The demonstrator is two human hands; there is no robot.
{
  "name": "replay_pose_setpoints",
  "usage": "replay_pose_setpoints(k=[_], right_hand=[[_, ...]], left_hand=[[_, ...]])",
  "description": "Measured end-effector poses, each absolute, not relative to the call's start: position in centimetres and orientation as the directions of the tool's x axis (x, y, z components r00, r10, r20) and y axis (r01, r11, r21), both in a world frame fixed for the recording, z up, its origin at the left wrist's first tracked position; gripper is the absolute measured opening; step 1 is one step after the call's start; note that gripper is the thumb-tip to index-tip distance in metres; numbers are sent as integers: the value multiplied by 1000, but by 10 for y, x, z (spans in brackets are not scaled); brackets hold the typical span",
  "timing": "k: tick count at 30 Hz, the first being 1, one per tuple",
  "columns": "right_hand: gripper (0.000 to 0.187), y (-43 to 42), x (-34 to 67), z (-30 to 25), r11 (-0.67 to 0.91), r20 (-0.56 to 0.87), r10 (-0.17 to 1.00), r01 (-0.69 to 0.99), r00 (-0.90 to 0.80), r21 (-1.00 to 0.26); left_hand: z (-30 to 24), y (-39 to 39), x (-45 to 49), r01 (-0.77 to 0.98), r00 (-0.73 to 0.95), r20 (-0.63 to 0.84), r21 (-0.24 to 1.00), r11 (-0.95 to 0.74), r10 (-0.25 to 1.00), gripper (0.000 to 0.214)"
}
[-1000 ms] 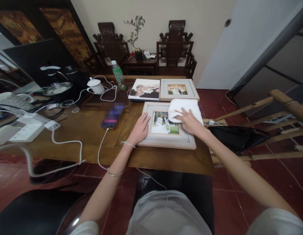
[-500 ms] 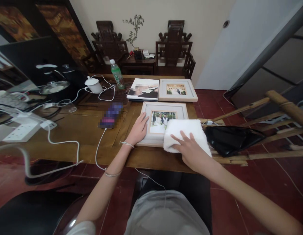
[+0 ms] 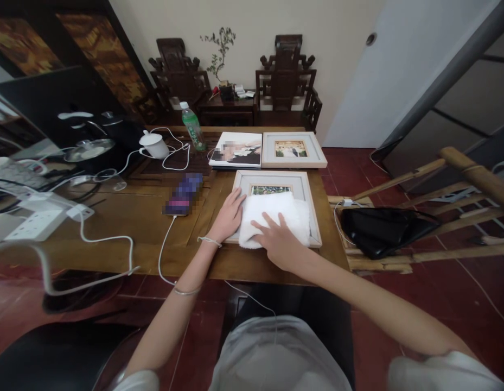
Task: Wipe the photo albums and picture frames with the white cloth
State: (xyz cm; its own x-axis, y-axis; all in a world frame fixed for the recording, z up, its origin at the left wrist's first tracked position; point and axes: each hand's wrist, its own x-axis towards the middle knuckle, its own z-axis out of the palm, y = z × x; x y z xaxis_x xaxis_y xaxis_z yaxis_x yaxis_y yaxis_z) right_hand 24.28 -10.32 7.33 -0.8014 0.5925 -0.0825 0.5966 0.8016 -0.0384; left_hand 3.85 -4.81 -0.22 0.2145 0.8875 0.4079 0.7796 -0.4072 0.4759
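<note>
A light wooden picture frame (image 3: 312, 209) with a pale mat and a photo lies flat on the table. My left hand (image 3: 229, 214) rests on its left edge, fingers stretched out. Across the lower middle of this frame lies a folded white towel (image 3: 290, 209), hiding most of the photo. My right hand (image 3: 278, 241) presses on the towel from above with its fingers spread. Behind are a second picture frame (image 3: 319, 157) and, beside it, a white-edged photo book or panel (image 3: 239, 142).
Left of the frame, a phone (image 3: 183, 194) charges on the wooden table (image 3: 125, 217). Farther off stand a green-labelled bottle (image 3: 192, 127) and a lidded white cup (image 3: 154, 145). A power strip (image 3: 38, 220) and cables lie left. At right, a black bag (image 3: 382, 231) rests on a bamboo rack (image 3: 398, 260).
My right hand has slid left with the towel, from the frame's lower right corner onto its middle, covering most of the photo. My left hand stays on the left edge.
</note>
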Motion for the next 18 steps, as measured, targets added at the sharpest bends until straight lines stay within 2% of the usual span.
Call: replay_pose_setpoints(k=[10, 18], right_hand=[[62, -102, 323, 80, 702, -35, 712, 713, -701, 6], [64, -26, 314, 74, 636, 8, 771, 771, -636, 32]], left_hand=[[-5, -47, 40, 772, 220, 420, 477, -420, 880, 40], [-5, -47, 39, 781, 223, 421, 463, -420, 879, 40]])
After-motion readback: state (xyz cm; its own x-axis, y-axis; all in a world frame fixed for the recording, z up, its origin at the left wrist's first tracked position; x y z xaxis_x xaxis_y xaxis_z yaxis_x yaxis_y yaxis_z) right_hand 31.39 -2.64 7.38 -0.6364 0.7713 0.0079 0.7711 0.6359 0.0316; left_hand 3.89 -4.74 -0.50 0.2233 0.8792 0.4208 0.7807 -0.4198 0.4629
